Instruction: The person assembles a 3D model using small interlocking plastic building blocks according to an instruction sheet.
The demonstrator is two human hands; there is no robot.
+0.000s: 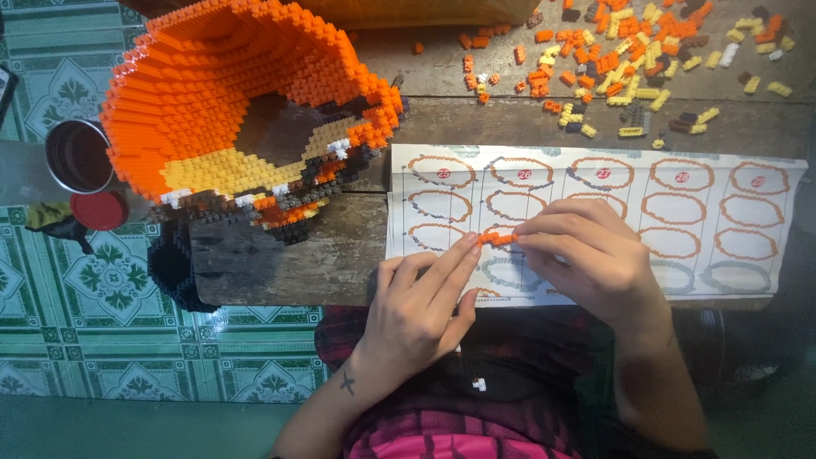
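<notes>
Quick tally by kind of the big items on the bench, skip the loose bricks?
Brick model, orange shell: 1
Instruction sheet: 1
Short orange brick strip, pinched between left hand and right hand: 1
Loose brick pile: 1, too many pieces to count
Round tin: 1
Red lid: 1
Total: 6

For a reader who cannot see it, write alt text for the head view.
Both hands, left hand and right hand, pinch a short orange brick strip over a printed instruction sheet on a wooden table. A large orange brick model and loose bricks lie beyond.
</notes>
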